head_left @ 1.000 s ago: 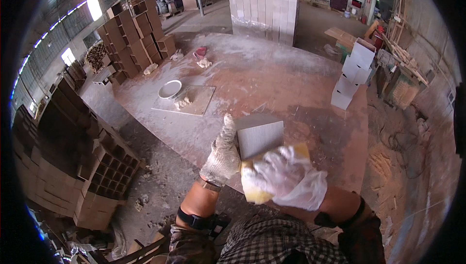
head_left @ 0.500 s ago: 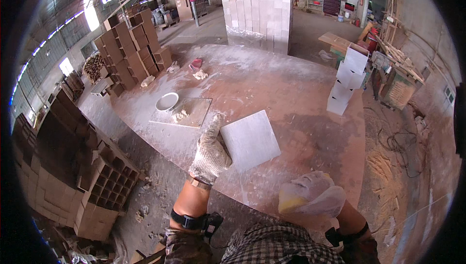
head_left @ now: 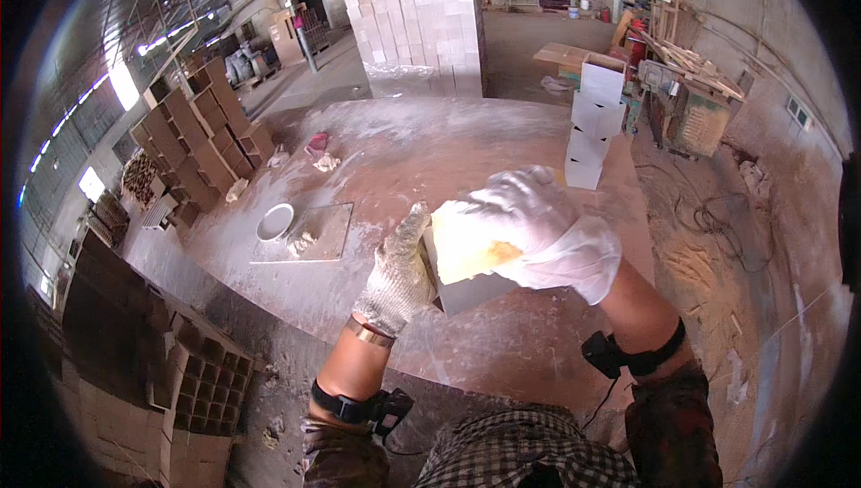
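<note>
My left hand [head_left: 399, 274], in a knitted glove dusted white, grips the left edge of a square white box [head_left: 480, 294]. The box is held above the table near its front edge, and only its greyish lower part and left rim show. Over its face lies my right hand [head_left: 538, 223], in a white glove with a loose, thin covering. Its fingers are closed on a pale yellow pad [head_left: 465, 250] with an orange-brown patch, which lies against the box. The pad and my right hand hide most of that face.
On the dusty reddish table [head_left: 395, 147], a white bowl [head_left: 275, 222] stands by a flat board [head_left: 327, 228] with a crumpled lump [head_left: 301, 243]. White boxes [head_left: 587, 143] are stacked at right. Brown cartons [head_left: 193, 143], a tall box stack [head_left: 417, 30] and floor cables [head_left: 717, 232] surround the table.
My right hand has moved up and left from the lower right onto the box, bringing the yellow pad against its face. My left hand stays at the box's left edge. The view has shifted.
</note>
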{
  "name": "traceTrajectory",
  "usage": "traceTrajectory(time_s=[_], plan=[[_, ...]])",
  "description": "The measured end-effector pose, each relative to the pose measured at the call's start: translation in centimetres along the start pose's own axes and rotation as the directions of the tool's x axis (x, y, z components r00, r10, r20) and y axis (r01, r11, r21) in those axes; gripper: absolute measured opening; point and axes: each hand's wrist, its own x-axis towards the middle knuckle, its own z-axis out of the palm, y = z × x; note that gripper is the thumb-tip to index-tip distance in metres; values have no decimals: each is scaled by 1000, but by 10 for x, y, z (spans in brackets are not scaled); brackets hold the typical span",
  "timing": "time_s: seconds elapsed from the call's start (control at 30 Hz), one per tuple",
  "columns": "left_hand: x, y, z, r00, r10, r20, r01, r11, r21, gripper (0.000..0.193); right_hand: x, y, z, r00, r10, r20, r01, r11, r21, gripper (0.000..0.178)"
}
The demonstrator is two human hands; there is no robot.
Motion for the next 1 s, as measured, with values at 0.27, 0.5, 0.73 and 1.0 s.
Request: traceTrajectory(time_s=[0.27, 0.5, 0.73, 1.0], plan=[[24, 22, 7, 992, 75, -102, -69, 996, 62, 47, -111, -34, 65, 840, -60, 540, 121, 990, -78, 55], [68, 28, 28, 993, -12, -121, 17, 999, 37, 49, -159, -21, 37, 837, 203, 508, -346, 916, 205, 54], [138, 32, 47, 995, -62, 74, 63, 998, -3, 57, -212, 11, 20, 773, 365, 520, -570, 759, 314, 60], [216, 19, 119, 983, 70, -169, -37, 981, 191, 46, -203, 73, -60, 891, 454, -21, -444, 880, 167, 61]])
